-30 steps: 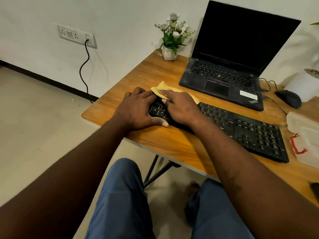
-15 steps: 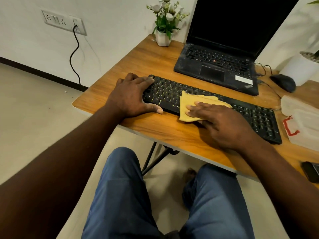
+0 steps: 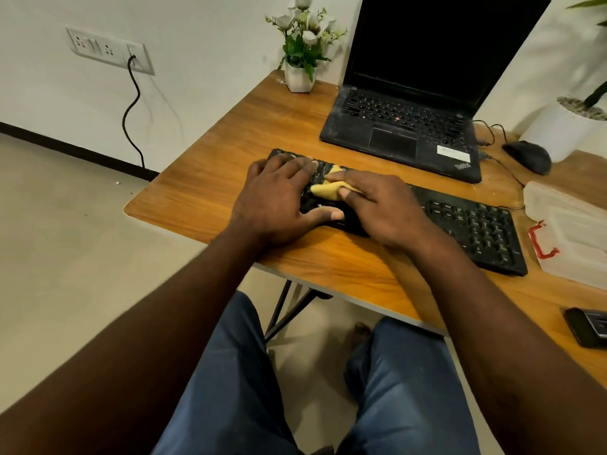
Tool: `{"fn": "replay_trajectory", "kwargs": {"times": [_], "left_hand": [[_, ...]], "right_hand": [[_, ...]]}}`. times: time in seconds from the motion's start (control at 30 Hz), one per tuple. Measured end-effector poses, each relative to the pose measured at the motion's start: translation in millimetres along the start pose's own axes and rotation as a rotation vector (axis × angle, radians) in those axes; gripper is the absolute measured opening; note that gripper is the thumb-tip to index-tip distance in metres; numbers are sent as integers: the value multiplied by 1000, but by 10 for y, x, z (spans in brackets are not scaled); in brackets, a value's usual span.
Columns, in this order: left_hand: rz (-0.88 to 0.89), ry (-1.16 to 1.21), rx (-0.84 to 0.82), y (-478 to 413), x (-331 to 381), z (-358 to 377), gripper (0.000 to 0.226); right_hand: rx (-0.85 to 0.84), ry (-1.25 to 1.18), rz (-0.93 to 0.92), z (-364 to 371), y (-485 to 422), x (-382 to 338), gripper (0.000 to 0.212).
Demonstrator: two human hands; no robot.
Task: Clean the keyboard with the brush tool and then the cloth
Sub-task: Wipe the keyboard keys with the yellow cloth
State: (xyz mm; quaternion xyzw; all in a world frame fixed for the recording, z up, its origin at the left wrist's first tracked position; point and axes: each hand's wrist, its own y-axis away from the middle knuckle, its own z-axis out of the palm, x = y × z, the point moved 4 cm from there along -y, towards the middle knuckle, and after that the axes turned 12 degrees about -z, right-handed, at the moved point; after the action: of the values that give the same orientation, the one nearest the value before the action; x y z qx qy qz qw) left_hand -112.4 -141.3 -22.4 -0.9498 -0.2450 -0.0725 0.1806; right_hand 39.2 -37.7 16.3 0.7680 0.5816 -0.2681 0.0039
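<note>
A black keyboard [image 3: 473,224] lies across the wooden desk [image 3: 210,178]. My left hand [image 3: 279,198] rests flat on the keyboard's left end, fingers spread over the keys and thumb along its front edge. My right hand [image 3: 377,205] presses a bunched yellow cloth [image 3: 325,190] onto the keys just right of the left hand; most of the cloth is hidden under its fingers. The brush tool is not visible.
An open black laptop [image 3: 404,136] stands behind the keyboard, with a small white flower pot [image 3: 299,78] to its left. A black mouse [image 3: 528,157], a white planter [image 3: 565,129], a clear plastic box with a red latch [image 3: 571,231] and a dark phone [image 3: 588,326] sit at the right.
My right hand slid the cloth leftward from the keyboard's middle back to its left part, beside the left hand. The cloth is more bunched. My left hand stayed on the left end.
</note>
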Motion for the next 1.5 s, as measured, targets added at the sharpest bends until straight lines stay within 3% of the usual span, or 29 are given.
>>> {"fn": "replay_trajectory", "kwargs": {"times": [0.1,0.17,0.37,0.47,0.6,0.8,0.97,1.2,1.37,1.5], "left_hand": [[-26,34,-1,-18,-42,19,106],[-28,24,0,-26,-64,30,106],[-64,22,-11,-91,-100,60,104],[-56,16,-11,-95,-100,71,106],[-55,2,-1,-89,-102,67,108],[-49,-8,18,-93,-95,73,109],[-42,-10,5,-93,-96,83,110],[-46,-21,19,-77,-97,58,111],[-44,-16,1,-77,-88,65,111],[-42,-29,6,-74,-93,50,111]], "right_hand": [[-172,147,-60,164,-302,-1,39],[-199,153,-75,191,-353,70,40],[91,160,197,-59,-356,484,35],[121,146,226,-104,-599,544,32],[-108,185,92,91,-881,402,25],[-159,362,-137,90,-822,420,24],[-269,425,-159,17,-991,501,31],[-300,437,-386,22,-895,408,31],[-254,478,-277,-45,-960,557,32],[-284,409,-365,22,-897,454,31]]}}
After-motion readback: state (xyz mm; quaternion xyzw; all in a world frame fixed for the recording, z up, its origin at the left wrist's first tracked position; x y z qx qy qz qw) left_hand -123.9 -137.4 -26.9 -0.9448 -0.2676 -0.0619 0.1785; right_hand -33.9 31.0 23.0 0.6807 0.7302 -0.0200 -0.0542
